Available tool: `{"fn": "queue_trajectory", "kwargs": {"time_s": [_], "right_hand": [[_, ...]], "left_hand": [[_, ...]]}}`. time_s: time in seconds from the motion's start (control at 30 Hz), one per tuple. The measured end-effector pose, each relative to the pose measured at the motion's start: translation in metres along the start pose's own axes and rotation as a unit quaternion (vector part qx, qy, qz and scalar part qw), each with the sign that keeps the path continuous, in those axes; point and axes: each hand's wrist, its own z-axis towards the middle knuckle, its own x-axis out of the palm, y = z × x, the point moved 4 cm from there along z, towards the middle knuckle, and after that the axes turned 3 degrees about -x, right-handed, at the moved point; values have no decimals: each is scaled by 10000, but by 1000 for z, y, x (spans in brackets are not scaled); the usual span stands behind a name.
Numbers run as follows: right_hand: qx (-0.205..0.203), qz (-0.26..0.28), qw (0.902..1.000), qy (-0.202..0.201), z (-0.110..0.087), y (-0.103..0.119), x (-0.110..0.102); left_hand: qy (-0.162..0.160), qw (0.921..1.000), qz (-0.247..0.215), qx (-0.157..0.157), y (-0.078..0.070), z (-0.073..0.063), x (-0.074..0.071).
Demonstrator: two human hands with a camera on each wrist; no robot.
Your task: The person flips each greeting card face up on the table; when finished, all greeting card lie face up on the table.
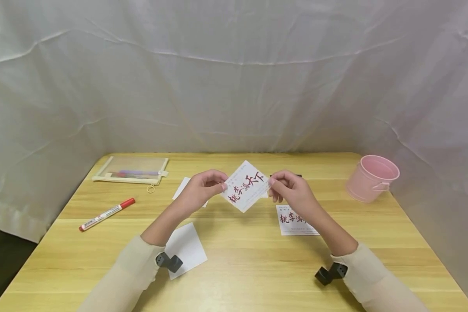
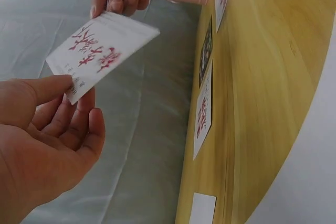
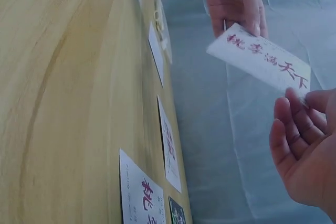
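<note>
Both hands hold one white square card (image 1: 245, 195) with red brush-style Chinese characters, raised above the table and turned corner-up in the head view. My left hand (image 1: 196, 190) pinches its left corner between thumb and fingers. The opposite corner is pinched by my right hand (image 1: 292, 188). In the left wrist view the left thumb lies flat on the card's printed face (image 2: 86, 51). Below the right forearm lies a similar printed card (image 1: 294, 221), partly covered by it. A blank white card (image 1: 189, 247) lies under the left forearm, and another white card (image 1: 181, 188) is partly hidden behind the left hand.
A red-capped marker (image 1: 107, 214) and a mesh zip pouch (image 1: 134, 162) with pens lie at the left. On the right stands a pink bucket (image 1: 368, 186). A dark card (image 3: 177, 211) and another red-printed card (image 3: 169, 150) lie toward the table's back.
</note>
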Motion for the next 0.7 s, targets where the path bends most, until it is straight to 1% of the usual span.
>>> {"fn": "queue_trajectory", "kwargs": {"time_s": [0.1,0.17,0.27,0.33,0.4,0.47,0.53,0.6,0.7], "right_hand": [[-24,-220,9993,314,1,0,-1],[-63,-443,9978,486,1,1,0],[-62,-811,9941,711,1,1,6],[-52,-1219,9885,895,1,0,12],[-42,-1562,9824,1026,1,-2,17],[0,-1799,9784,1019,1,-5,19],[128,-1883,9775,937,1,-10,19],[354,-1864,9783,838,0,-18,17],[707,-1766,9783,826,-1,-31,16]], "left_hand": [[-24,9999,117,26,-1,0,1],[62,9998,210,36,0,0,3],[361,9984,428,-17,4,-1,10],[623,9961,628,-19,8,-1,16],[807,9934,816,18,12,0,20],[901,9910,988,80,15,1,22],[886,9901,1090,54,19,3,21],[891,9891,1176,0,24,5,20],[979,9859,1348,-165,32,8,19]]}}
